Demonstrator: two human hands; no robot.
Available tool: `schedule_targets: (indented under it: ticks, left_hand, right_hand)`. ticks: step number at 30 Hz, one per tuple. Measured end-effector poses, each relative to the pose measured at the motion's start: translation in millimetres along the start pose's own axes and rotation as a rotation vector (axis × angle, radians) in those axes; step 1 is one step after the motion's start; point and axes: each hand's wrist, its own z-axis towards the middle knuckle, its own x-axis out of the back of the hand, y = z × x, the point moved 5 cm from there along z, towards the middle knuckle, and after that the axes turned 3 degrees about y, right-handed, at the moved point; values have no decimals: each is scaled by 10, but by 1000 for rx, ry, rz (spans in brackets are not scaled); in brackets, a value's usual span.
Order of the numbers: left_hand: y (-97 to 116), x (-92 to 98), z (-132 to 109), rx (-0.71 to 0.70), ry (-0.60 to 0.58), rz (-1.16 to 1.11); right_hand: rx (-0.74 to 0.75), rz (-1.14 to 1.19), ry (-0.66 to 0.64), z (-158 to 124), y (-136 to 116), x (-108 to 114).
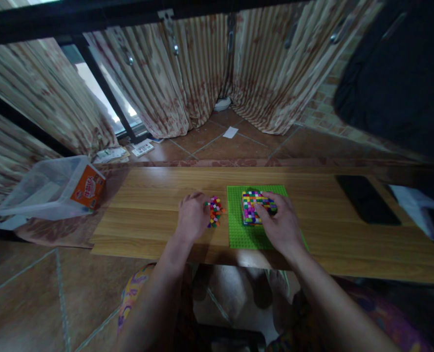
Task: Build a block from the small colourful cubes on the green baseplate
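Note:
A block built of small many-coloured toy bricks [249,208] stands on a green studded baseplate [235,234]. My right hand [283,222] lies over the block's right side, gripping it, with the thumb on its top and the forefinger along the far part. The other fingertips are hidden. To the left of the baseplate, a pile of loose coloured bricks [215,212] is spread on the wooden table [154,210]. My left hand [193,217] is at the pile's left edge, fingers curled in. Whatever is between those fingertips is hidden.
A black flat slab, perhaps a tablet [367,199], lies at the table's right. Left of the table sits a clear plastic bin [41,188] with an orange label. Patterned curtains [198,73] hang beyond, and a dark hanging cloth [396,83] fills the upper right.

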Motion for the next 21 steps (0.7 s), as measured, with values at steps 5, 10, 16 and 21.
schedule_targets:
  ticks: [5,10,16,21]
  left_hand:
    - [211,-106,-80,-73,-26,20]
    - [341,-222,-92,-94,-33,137]
    - [388,-259,-59,-94,-9,144]
    - [474,-196,-64,-113,31,-250]
  right_hand:
    - [9,-3,9,-6,-2,4]
    - [6,-16,-7,-7,-10,15]
    - [21,-12,-8,2,9,19]
    - [11,4,-2,1,-2,16]
